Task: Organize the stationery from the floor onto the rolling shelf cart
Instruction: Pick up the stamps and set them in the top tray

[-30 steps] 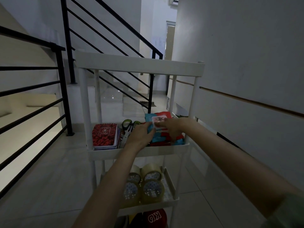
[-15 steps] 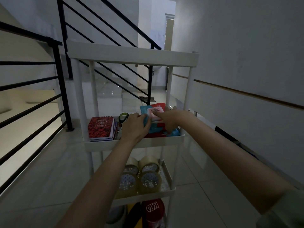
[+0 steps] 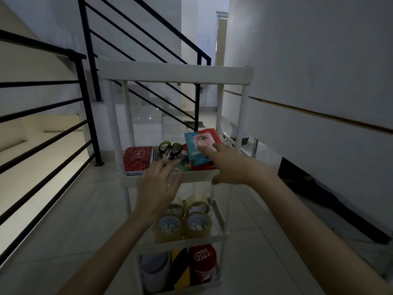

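Note:
A white rolling shelf cart (image 3: 176, 73) stands in front of me with several tiers. Its second tier holds a red notebook (image 3: 138, 159), black-and-green scissors (image 3: 170, 150) and a leaning stack of blue and red packets (image 3: 200, 143). My left hand (image 3: 158, 188) hovers just in front of that tier with spread fingers and holds nothing. My right hand (image 3: 229, 165) is open too, its fingertips resting on the blue packet. Below sit several rolls of clear tape (image 3: 185, 220). The lowest tier holds wider rolls, grey, black-yellow and red (image 3: 202, 267).
A black stair railing (image 3: 85, 96) runs along the left and behind the cart. A white wall (image 3: 319, 71) with a brown strip closes the right side. Tiled floor (image 3: 74, 220) lies to the left of the cart.
Both hands have let go of the packets and drawn back towards me. The left hand came off the stack and opened; the right keeps only its fingertips on the blue packet.

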